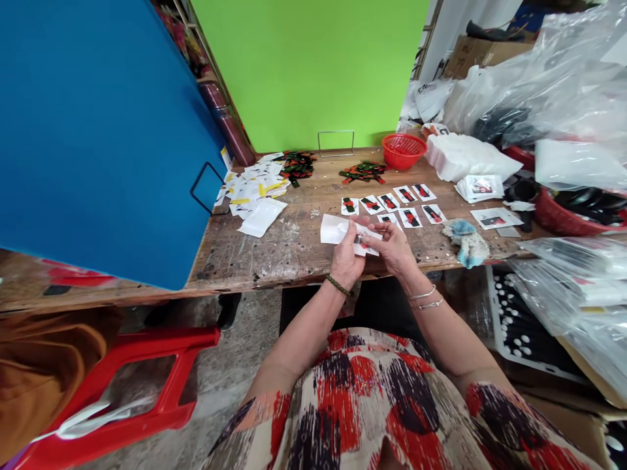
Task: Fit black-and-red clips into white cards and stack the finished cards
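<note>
My left hand (347, 257) is closed on a small white plastic pouch (331, 230) just above the table's front edge. At the pouch's right end my right hand (396, 250) pinches a white card (374, 250) with a bit of dark and red on it. Whether the card is partly inside the pouch, I cannot tell. Just beyond my hands lie two rows of white cards (388, 202), each with a black and red piece on top. Farther back are two heaps of dark and orange-red pieces, a left heap (298, 166) and a right heap (363, 172).
White printed packets (257, 179) and a white pouch stack (262, 217) lie left. A red basket (403, 154), white sheets (467, 156), filled packets (480, 188) and a stained rag (465, 243) are right. Blue (98, 130) and green (318, 72) panels stand on the table.
</note>
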{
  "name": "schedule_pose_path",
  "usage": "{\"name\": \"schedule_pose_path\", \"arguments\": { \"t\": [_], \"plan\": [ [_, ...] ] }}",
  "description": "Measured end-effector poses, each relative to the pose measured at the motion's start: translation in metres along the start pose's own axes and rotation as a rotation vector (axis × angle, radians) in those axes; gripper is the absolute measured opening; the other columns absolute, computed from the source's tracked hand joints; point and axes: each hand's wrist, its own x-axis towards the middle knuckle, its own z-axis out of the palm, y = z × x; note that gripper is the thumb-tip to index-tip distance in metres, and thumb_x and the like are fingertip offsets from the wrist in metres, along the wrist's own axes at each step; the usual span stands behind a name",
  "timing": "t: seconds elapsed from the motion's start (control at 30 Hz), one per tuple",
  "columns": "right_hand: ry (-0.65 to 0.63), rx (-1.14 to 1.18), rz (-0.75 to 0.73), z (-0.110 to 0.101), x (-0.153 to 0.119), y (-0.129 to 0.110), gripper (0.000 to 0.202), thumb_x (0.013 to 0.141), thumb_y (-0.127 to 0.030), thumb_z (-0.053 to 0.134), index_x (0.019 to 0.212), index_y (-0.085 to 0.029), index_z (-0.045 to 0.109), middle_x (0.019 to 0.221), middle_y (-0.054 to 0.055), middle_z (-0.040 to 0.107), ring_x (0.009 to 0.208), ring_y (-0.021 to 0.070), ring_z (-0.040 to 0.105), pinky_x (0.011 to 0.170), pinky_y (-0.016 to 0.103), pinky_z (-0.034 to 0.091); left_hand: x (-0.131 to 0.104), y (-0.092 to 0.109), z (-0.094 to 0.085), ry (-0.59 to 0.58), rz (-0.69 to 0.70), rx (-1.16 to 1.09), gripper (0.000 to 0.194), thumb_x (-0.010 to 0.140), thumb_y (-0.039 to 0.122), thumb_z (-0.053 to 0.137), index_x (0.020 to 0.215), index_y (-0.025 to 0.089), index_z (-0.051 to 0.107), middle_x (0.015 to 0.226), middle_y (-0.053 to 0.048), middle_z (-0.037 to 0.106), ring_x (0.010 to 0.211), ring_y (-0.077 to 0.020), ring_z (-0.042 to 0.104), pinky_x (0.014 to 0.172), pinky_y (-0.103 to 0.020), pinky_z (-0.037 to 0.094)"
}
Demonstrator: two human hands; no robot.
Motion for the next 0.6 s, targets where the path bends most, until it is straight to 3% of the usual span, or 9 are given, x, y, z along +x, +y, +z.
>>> {"name": "schedule_pose_path", "arguments": {
  "t": [0.1, 0.17, 0.27, 0.47, 0.6],
  "plan": [
    [-0.052, 0.004, 0.072, 0.0, -0.006, -0.002, 0.061, 0.045, -0.037, 0.093, 0.088, -0.02, 0.053, 0.073, -0.003, 0.067, 0.053, 0.01, 0.056, 0.041, 0.021, 0.045, 0.001, 0.002, -0.002, 0.011, -0.003, 0.02, 0.019, 0.093, 0.02, 0.058, 0.11, 0.018, 0.064, 0.095, -0.005, 0.073, 0.084, -0.0154, 0.07, 0.089, -0.032, 0.052],
    [-0.005, 0.008, 0.089, 0.0, -0.008, -0.003, 0.062, 0.041, -0.036, 0.094, 0.084, -0.019, 0.053, 0.066, -0.004, 0.065, 0.047, 0.0084, 0.053, 0.035, 0.018, 0.036, 0.001, 0.001, -0.004, -0.009, -0.037, 0.016, 0.019, 0.092, 0.019, 0.058, 0.11, 0.017, 0.064, 0.097, -0.006, 0.073, 0.089, -0.0165, 0.071, 0.092, -0.033, 0.052],
    [0.044, 0.015, 0.131, 0.0, -0.007, -0.004, 0.062, 0.037, -0.032, 0.096, 0.078, -0.019, 0.052, 0.06, -0.004, 0.064, 0.044, 0.008, 0.052, 0.033, 0.016, 0.031, 0.001, -0.004, -0.006, -0.02, -0.055, -0.012, 0.018, 0.095, 0.02, 0.053, 0.11, 0.017, 0.064, 0.095, -0.005, 0.073, 0.089, -0.0164, 0.071, 0.092, -0.034, 0.053],
    [0.008, 0.038, 0.229, -0.005, -0.005, -0.009, 0.059, 0.036, -0.032, 0.096, 0.076, -0.018, 0.054, 0.055, -0.004, 0.063, 0.036, 0.0027, 0.038, 0.032, 0.016, 0.019, 0.003, -0.002, -0.012, -0.02, -0.035, -0.022, 0.026, 0.091, 0.016, 0.059, 0.116, 0.018, 0.064, 0.101, -0.006, 0.074, 0.094, -0.0167, 0.07, 0.094, -0.034, 0.052],
    [-0.076, 0.022, 0.25, -0.005, -0.006, -0.01, 0.053, 0.037, -0.034, 0.095, 0.072, -0.016, 0.059, 0.052, -0.004, 0.06, 0.035, 0.0013, 0.034, 0.032, 0.017, 0.018, 0.001, 0.0, -0.016, -0.009, -0.042, -0.007, 0.03, 0.092, 0.01, 0.053, 0.119, 0.017, 0.065, 0.105, -0.006, 0.074, 0.094, -0.014, 0.07, 0.094, -0.029, 0.052]
  ]
}}
